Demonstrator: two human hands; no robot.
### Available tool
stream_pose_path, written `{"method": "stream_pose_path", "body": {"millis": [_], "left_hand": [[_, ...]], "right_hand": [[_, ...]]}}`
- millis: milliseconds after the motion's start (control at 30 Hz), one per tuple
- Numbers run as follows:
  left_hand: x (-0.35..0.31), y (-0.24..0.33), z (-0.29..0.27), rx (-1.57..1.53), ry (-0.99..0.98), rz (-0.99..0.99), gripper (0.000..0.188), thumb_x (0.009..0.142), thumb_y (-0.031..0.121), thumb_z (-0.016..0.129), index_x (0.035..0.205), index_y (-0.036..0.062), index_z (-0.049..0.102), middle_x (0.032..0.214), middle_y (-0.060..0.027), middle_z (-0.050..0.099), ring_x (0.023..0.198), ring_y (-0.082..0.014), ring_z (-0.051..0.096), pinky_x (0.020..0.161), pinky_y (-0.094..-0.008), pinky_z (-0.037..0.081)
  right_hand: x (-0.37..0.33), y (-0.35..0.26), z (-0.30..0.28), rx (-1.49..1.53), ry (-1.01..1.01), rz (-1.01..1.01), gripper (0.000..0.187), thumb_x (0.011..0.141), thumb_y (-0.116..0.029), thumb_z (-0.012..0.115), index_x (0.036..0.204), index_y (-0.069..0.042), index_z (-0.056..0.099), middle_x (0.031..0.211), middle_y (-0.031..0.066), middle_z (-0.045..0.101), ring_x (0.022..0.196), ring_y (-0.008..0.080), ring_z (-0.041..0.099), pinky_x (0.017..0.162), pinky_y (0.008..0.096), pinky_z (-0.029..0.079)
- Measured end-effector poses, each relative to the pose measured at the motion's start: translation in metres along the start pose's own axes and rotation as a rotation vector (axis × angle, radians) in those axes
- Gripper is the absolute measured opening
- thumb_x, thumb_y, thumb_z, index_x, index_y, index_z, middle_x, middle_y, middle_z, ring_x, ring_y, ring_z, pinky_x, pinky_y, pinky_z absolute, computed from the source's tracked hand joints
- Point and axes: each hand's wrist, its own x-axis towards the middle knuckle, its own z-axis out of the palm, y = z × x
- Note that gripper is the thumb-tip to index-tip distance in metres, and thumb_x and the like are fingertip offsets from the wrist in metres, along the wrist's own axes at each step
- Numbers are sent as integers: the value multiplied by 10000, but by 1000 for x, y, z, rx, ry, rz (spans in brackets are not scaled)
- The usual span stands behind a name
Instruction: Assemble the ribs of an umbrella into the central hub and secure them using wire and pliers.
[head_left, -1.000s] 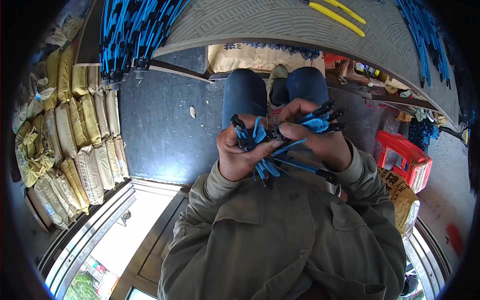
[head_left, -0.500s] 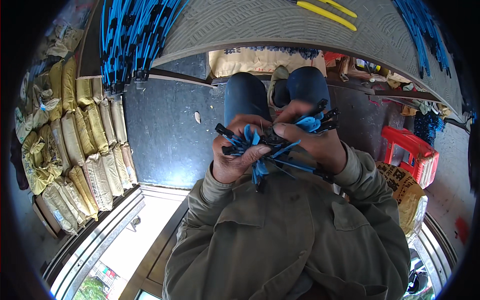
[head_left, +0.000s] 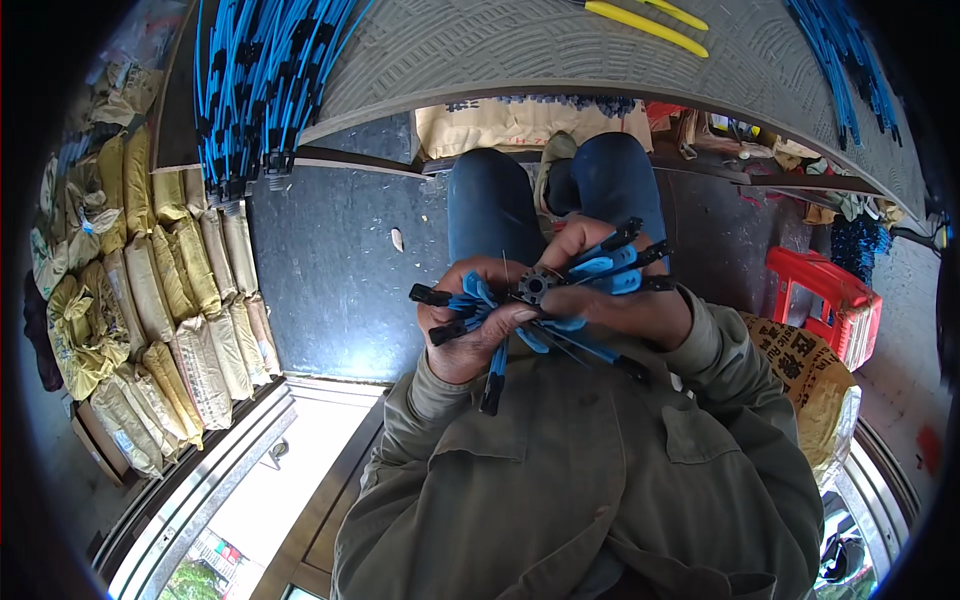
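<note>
Before my lap I hold a black notched round hub (head_left: 535, 288) with several blue arms (head_left: 600, 265) fanning out around it, most tipped with black ends. My left hand (head_left: 462, 352) is closed around the arms on the left side, its thumb near the hub. My right hand (head_left: 645, 312) grips the right side, its thumb and fingers close about the hub. A fine wire or thread stands up beside the hub. Parts of the arms are hidden under my fingers. The hub's round opening faces up.
A grey ridged tabletop (head_left: 480, 62) lies ahead, carrying yellow-handled pliers (head_left: 650, 27), a pile of long blue-and-black rods (head_left: 265, 85) at left and another bundle (head_left: 840, 70) at right. Stacked sacks (head_left: 170, 270) stand left; a red plastic stool (head_left: 825, 300) and printed sack (head_left: 800, 370) are right.
The hub has turned so its round opening shows between my hands. The blue arms are spread wider. Both hands still hold the piece.
</note>
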Motion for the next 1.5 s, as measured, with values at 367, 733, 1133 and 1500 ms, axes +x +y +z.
{"method": "stream_pose_path", "body": {"millis": [367, 733, 1133, 1500], "left_hand": [[-6, 11, -5, 345, -139, 85, 345, 728, 91, 725, 1035, -21, 614, 921, -125, 616, 842, -211, 606, 742, -304, 477], [-2, 17, 5, -69, -81, -172, 396, 737, 157, 740, 1038, -47, 587, 971, -183, 616, 872, -232, 609, 759, -330, 485], [85, -14, -37, -378, -1240, -521, 282, 726, 172, 749, 856, -50, 633, 888, -154, 627, 784, -194, 613, 697, -270, 482], [55, 6, -34, -94, -999, -19, 225, 624, 125, 806, 672, 10, 619, 663, -102, 605, 606, -212, 588, 538, -278, 423]], "right_hand": [[-9, 27, 0, -151, 44, -363, 303, 687, -75, 759, 933, -20, 591, 896, 85, 578, 836, 176, 567, 732, 297, 447], [-18, 29, -4, -80, 11, -302, 288, 672, -91, 763, 920, -17, 636, 881, 104, 602, 826, 183, 564, 717, 304, 438], [-10, 20, -2, -327, -175, -500, 300, 648, -106, 780, 915, -70, 647, 849, 33, 652, 787, 198, 606, 698, 307, 424], [-11, 24, 7, -291, -172, -544, 333, 578, -100, 825, 857, -39, 653, 809, 72, 651, 714, 183, 600, 658, 307, 422]]}}
